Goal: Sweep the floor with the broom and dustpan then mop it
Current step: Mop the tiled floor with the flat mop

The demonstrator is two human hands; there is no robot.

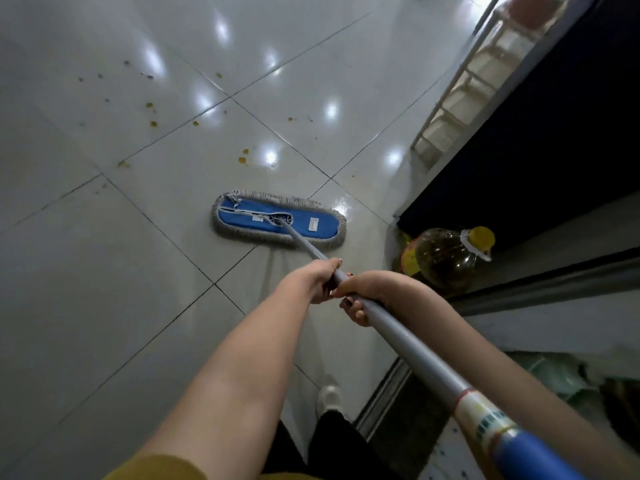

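Well, the tiled floor [104,271] fills most of our view, glossy and, we judge, slick where damp. Our mop head [277,221], a flat blue pad with a grey fringe, lies flat on the tiles, and its grey handle [408,342] runs back from it toward us. Right of the mop head and a little nearer us, a large oil bottle [443,261] with a yellow cap stands by a dark cabinet opening [554,161], near the head but apart from it. Both our hands are curled round the handle: the left hand [322,280] nearer the mop head, the right hand [363,296] just behind it, the two touching. Beyond the mop head, small yellowish spots [243,160] dot the tiles, the nearest just past the fringe.

We judge the mop light and its handle stiff, while the soft pad will drag on the tile; our two-handed hold partway up the handle should give good leverage.

The broom and dustpan are out of view. The handle's upper end is cut off by the frame, the cabinet opening is too dark to read, and we cannot tell whether the spots are dry or sticky.
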